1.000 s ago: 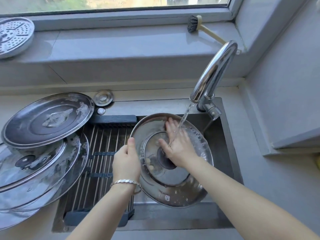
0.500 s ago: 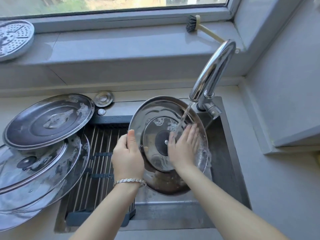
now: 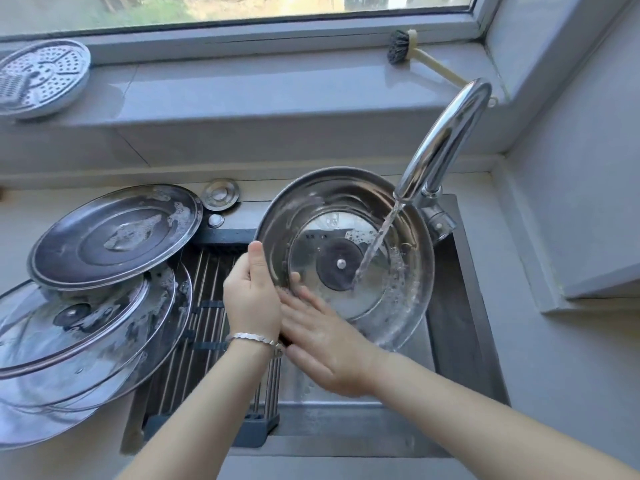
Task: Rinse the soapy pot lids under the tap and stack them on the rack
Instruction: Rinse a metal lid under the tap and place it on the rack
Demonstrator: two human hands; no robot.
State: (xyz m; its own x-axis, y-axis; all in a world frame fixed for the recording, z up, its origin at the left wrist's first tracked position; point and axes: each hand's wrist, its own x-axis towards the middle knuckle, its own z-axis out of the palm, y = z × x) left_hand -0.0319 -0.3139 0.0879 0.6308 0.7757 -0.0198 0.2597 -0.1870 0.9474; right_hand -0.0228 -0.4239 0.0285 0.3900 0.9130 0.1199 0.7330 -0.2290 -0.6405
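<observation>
Lid (image 3: 346, 237) tilted over sink (image 3: 464, 306), under tap (image 3: 446, 140) stream. Left hand (image 3: 251, 296) fingers pinch its left rim; right hand (image 3: 325, 337) fingers spread flat on its near face. Risk: wet soapy rim slips, lid drops. Soapy stack (image 3: 104, 289) left leans; could slide.

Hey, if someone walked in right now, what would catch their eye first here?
The big steel lid tilted over the sink, tap water streaming onto its inner face, left hand gripping its rim and right hand flat against its lower edge. Next, the soapy lids piled at left over the rack.
</observation>
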